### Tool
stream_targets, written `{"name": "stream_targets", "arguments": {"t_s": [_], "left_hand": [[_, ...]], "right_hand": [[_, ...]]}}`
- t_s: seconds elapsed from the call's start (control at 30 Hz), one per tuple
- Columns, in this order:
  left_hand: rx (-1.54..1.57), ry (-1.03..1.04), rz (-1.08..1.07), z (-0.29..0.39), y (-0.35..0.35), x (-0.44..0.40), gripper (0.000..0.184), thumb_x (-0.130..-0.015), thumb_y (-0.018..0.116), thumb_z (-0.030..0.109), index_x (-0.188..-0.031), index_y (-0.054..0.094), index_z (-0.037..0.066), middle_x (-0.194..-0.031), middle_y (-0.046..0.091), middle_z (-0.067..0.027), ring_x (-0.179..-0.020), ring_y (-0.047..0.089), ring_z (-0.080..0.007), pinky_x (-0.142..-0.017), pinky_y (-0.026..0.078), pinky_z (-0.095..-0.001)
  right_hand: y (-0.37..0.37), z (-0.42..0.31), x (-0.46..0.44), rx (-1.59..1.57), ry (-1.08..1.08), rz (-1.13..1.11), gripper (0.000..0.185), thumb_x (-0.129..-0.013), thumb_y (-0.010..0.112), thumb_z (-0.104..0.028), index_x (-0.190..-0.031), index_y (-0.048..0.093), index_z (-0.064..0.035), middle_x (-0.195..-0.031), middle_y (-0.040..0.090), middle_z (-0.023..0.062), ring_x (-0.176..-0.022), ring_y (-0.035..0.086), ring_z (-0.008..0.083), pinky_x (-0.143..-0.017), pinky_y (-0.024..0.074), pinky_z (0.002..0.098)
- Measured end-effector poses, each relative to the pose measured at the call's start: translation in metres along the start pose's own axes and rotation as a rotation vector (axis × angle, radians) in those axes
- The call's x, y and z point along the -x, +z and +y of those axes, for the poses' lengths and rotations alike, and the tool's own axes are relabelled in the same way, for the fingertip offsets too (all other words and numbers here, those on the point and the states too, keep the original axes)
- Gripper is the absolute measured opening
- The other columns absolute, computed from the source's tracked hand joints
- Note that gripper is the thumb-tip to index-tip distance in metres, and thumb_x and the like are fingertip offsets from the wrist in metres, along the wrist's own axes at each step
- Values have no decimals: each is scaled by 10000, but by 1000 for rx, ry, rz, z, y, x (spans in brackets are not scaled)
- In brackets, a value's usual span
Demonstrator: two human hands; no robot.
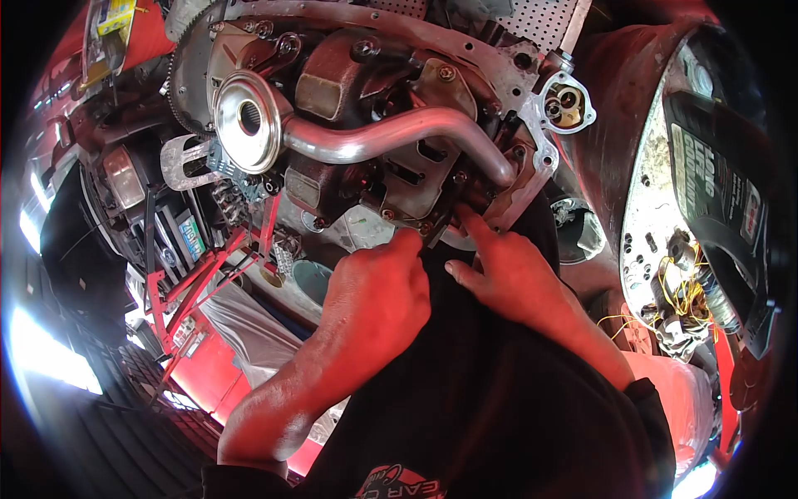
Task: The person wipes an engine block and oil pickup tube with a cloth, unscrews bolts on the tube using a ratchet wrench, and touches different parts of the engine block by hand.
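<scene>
An engine block with its underside exposed (432,191) fills the upper middle of the view. Across it runs a shiny oil pickup tube (357,143), which ends in a round strainer (249,121) at the left. My left hand (378,287) is closed at the block's near edge, fingers curled beside a bolt; whatever they pinch, if anything, is hidden. Just to its right, my right hand (511,270) has its index finger stretched to the block below the tube's bent end. Its thumb stands apart, and I see nothing held in it.
A toothed flywheel ring (174,91) borders the block's left end. Red metal stands (199,287) are at the left. To the right lie a black bottle (719,183) and a tangle of yellow wires (690,287) on a light-coloured surface.
</scene>
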State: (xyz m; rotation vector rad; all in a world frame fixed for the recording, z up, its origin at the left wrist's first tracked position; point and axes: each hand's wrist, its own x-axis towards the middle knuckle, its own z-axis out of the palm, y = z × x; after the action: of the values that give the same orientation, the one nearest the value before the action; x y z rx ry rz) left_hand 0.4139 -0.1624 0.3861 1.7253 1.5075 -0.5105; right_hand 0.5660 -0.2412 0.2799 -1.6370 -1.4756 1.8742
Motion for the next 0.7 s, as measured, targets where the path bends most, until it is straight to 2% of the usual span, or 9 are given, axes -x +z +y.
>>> {"name": "stream_targets", "arguments": {"t_s": [0.2,0.23,0.27,0.3,0.43,0.53,0.6,0.63,0.7], "left_hand": [[41,-10,13,-4,-4,5,139,-894,596,51,-1017,642,5,-641,609,-219,-552,649,-325,-532,459,-389],[42,-10,14,-4,-3,6,139,-894,596,51,-1017,642,5,-641,609,-219,-552,649,-325,-532,459,-389],[59,-4,26,-6,-2,8,123,-879,597,49,-993,614,6,-672,616,-228,-632,645,-389,-579,483,-446],[78,2,39,-8,0,9,113,-864,599,46,-970,586,8,-704,623,-238,-712,641,-453,-626,507,-502],[142,-20,109,-16,18,19,102,-866,600,40,-965,591,18,-744,640,-231,-713,644,-447,-618,507,-497],[164,38,209,-19,25,22,104,-871,602,41,-970,581,18,-769,648,-225,-715,649,-436,-609,507,-491],[104,45,203,-17,25,24,151,-871,634,20,-1020,652,3,-800,674,-187,-669,684,-340,-565,503,-382],[110,46,203,-16,23,24,151,-871,634,20,-1020,652,3,-800,674,-187,-669,684,-340,-565,503,-382],[-133,161,137,-16,14,22,207,-824,650,6,-1030,656,34,-791,646,-153,-658,661,-339,-564,507,-415]], "right_hand": [[-4,0,1,22,-15,-5,703,-857,696,-264,-1450,386,-48,-675,637,185,-677,653,406,-641,509,485],[-7,-1,1,15,-22,-31,684,-864,684,-262,-1433,381,-36,-732,657,219,-726,663,424,-678,529,507],[-8,-2,0,9,-32,-57,664,-870,671,-260,-1416,376,-24,-790,677,254,-774,673,442,-715,548,529],[-9,-2,0,12,-34,-58,664,-870,671,-260,-1416,376,-24,-790,677,254,-774,673,442,-715,548,529],[-6,-1,3,9,-59,-44,686,-865,690,-227,-1425,362,-4,-737,668,234,-720,671,429,-677,551,505],[-7,-4,2,-3,-50,-49,699,-866,693,-219,-1430,349,9,-715,665,224,-702,669,425,-663,549,496],[-6,-4,3,-10,-23,-70,702,-868,691,-220,-1432,344,14,-711,665,220,-700,669,424,-661,547,493],[-5,-5,4,-28,-25,-61,704,-869,691,-221,-1434,342,11,-707,665,215,-700,670,421,-662,546,489],[-4,-5,5,-44,-28,-53,705,-870,691,-222,-1437,340,7,-703,666,210,-700,671,418,-663,545,486]]}}
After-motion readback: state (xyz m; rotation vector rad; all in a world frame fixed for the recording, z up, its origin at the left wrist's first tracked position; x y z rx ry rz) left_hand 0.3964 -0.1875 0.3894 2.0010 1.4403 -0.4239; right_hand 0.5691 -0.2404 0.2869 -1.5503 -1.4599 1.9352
